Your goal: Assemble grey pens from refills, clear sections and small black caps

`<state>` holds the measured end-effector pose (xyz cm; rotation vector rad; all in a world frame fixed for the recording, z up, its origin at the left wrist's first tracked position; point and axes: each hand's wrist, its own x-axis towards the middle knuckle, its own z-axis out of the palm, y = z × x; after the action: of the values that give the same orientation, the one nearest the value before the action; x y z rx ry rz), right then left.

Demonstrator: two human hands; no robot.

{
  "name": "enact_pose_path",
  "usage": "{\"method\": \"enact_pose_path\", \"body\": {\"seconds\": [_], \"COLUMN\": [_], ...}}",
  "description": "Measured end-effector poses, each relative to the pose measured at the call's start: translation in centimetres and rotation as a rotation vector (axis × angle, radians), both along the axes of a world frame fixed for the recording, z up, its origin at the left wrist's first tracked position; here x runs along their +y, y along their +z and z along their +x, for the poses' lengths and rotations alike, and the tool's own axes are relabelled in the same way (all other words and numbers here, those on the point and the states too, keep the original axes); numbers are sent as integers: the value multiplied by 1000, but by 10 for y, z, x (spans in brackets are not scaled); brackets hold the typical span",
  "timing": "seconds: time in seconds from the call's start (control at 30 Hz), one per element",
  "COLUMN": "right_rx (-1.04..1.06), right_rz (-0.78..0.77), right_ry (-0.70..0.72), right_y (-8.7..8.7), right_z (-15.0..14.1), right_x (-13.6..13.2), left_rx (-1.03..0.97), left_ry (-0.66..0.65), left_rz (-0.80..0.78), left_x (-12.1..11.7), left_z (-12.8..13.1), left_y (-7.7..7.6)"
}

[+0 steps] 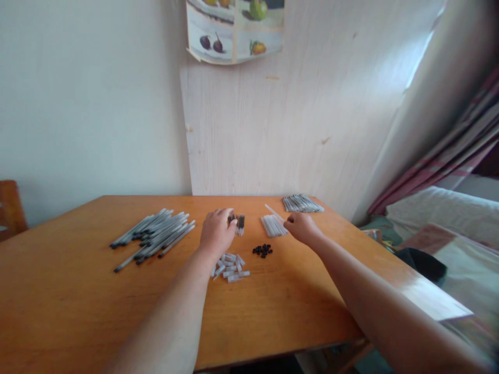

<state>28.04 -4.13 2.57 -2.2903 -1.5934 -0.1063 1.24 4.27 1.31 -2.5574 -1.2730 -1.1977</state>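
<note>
Covered ends, cropped edges
The left hand (218,229) partly covers the dark-topped pieces (241,223); its hold is unclear. The right hand (303,227) hides a clear tube's (274,212) near end. The fruit print (235,34) is cut off above, the wooden chair (13,210) at left; the black plugs (263,250) are too small to detail.

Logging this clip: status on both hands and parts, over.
Left hand at dark-ended pieces, grip unclear. Right hand pinching clear tube. Small black parts between hands, nearer camera.

No text, label or number can be read.
</note>
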Motion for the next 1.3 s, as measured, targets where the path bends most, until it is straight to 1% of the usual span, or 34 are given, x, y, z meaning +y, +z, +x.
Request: {"method": "enact_pose_path", "body": {"seconds": [0.07,0.13,0.23,0.3,0.4,0.5,0.57,0.63,0.7,0.77,0.9,1.03,1.17,1.3], "right_rx": [26,95,238,329,453,643,776,840,821,753,545,364,224,137], "right_rz": [30,24,-81,-128,-149,-99,-30,24,27,-10,-81,-141,-126,-188], "right_ry": [123,229,335,372,375,391,371,310,250,223,235,267,297,247], "right_y": [9,18,27,30,30,28,26,23,19,14,4,-4,-9,-10], "right_z": [-21,-42,-68,-78,-83,-80,-77,-75,-76,-79,-91,-108,-125,-138], "right_x": [-4,-9,-13,-12,-8,0,6,14,22,30,44,56,64,71], "left_rx": [34,83,154,199,239,222,191,154,121,92,34,-6,-31,-49], "left_ry": [-53,-109,-167,-191,-203,-144,-54,50,136,195,269,296,287,296], "left_rz": [38,63,54,8,-83,-150,-172,-182,-190,-202,-243,-278,-280,-305], "left_x": [-6,-12,-21,-25,-29,-28,-24,-18,-11,-5,2,3,3,3], "left_z": [3,6,9,10,9,5,2,-3,-7,-11,-14,-15,-16,-16], "left_y": [1,3,5,7,12,16,17,16,14,12,10,9,10,12]}}
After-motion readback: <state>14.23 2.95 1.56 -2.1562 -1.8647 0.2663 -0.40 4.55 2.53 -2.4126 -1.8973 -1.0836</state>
